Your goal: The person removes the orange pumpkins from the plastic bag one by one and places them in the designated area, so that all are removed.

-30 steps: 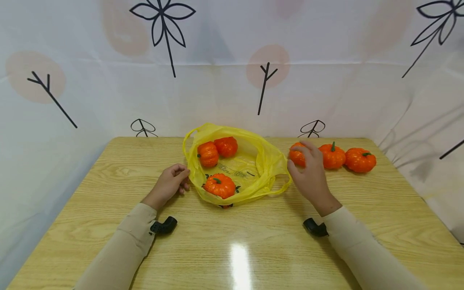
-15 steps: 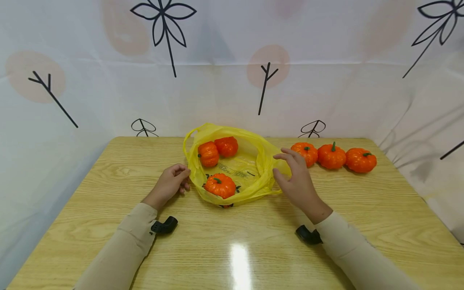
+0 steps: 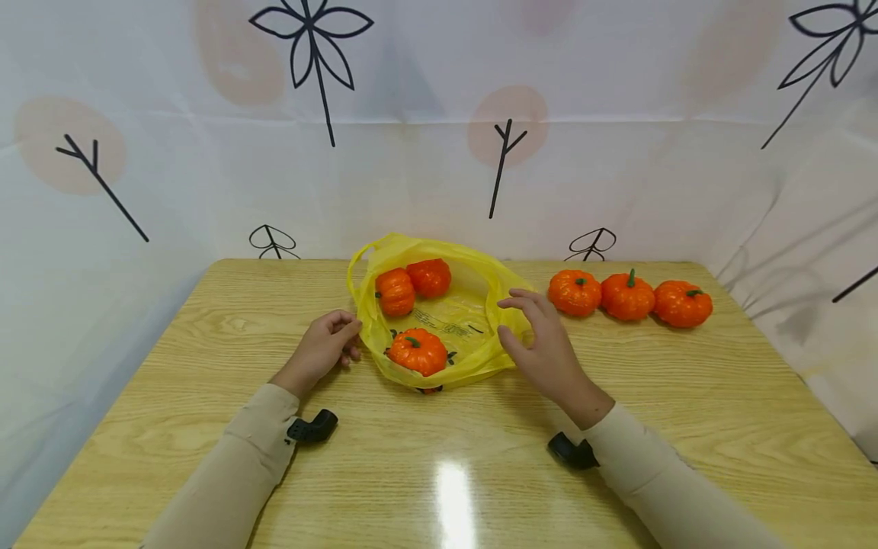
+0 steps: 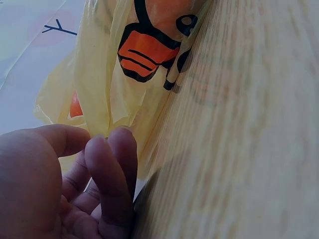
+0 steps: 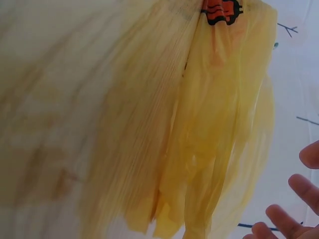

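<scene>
A yellow plastic bag (image 3: 473, 335) lies with its mouth spread on the table. Inside are three orange pumpkins: two toward the back left, a ribbed pumpkin (image 3: 395, 293) and a redder pumpkin (image 3: 428, 277), and a front pumpkin (image 3: 418, 352) with a green stem. My left hand (image 3: 321, 345) pinches the bag's left edge between thumb and fingertips; in the left wrist view the gathered film (image 4: 107, 107) meets the fingertips. My right hand (image 3: 542, 343) hovers at the bag's right side, fingers spread and loosely bent, holding nothing. In the right wrist view only its fingertips (image 5: 284, 221) show.
Three more pumpkins stand in a row at the back right of the table: a left pumpkin (image 3: 575, 293), a middle pumpkin (image 3: 627, 296) and a right pumpkin (image 3: 684, 303). A white patterned cloth (image 3: 411, 175) hangs behind the wooden table (image 3: 384, 473).
My right hand has moved left and a little toward me, from in front of the row's left pumpkin to the bag's right side. The left hand stays at the bag's edge.
</scene>
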A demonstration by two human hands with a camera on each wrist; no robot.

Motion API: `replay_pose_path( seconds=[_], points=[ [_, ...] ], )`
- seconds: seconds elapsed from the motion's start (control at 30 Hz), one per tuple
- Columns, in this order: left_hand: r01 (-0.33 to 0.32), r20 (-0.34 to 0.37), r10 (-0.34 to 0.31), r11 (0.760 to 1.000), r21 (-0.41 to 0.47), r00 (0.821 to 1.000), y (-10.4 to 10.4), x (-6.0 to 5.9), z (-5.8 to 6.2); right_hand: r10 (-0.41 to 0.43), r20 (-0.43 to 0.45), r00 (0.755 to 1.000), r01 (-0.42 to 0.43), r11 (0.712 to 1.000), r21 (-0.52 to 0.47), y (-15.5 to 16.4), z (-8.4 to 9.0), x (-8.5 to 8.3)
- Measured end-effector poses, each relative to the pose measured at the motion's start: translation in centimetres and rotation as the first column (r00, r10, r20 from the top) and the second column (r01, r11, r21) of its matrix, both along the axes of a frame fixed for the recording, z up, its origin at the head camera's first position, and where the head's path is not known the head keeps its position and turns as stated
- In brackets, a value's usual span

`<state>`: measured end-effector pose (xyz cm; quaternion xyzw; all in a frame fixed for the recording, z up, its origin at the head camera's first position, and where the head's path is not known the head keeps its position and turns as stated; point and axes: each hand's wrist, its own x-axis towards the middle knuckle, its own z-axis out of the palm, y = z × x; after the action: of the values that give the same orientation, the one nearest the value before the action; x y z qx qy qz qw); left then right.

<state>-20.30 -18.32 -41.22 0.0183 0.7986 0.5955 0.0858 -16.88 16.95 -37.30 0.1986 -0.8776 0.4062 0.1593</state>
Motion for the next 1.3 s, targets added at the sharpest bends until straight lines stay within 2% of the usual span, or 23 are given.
replay_pose_path(
  seconds=[0.2, 0.4, 0.73, 1.3],
  points=[
    [0.011, -0.012, -0.011, 1.000, -0.003, 1.000, 0.0, 0.0, 0.1, 0.023, 0.002, 1.000, -0.023, 1.000, -0.011, -0.8, 0.1, 0.1],
    [0.007, 0.007, -0.007, 1.000, -0.003, 1.000, 0.0, 0.1, 0.2, 0.056, 0.019, 0.998, -0.055, 0.998, -0.015, -1.8, 0.3, 0.3],
    [0.010, 0.008, -0.010, 1.000, 0.002, 1.000, 0.2, 0.3, 0.6, 0.103, 0.096, 0.990, -0.101, 0.995, -0.019, -3.5, 0.7, 0.7],
    [0.004, 0.006, -0.004, 1.000, 0.008, 1.000, 0.2, 0.2, 0.3, 0.179, 0.149, 0.973, -0.185, 0.983, 0.024, -5.7, 0.5, 0.8]
  ],
)
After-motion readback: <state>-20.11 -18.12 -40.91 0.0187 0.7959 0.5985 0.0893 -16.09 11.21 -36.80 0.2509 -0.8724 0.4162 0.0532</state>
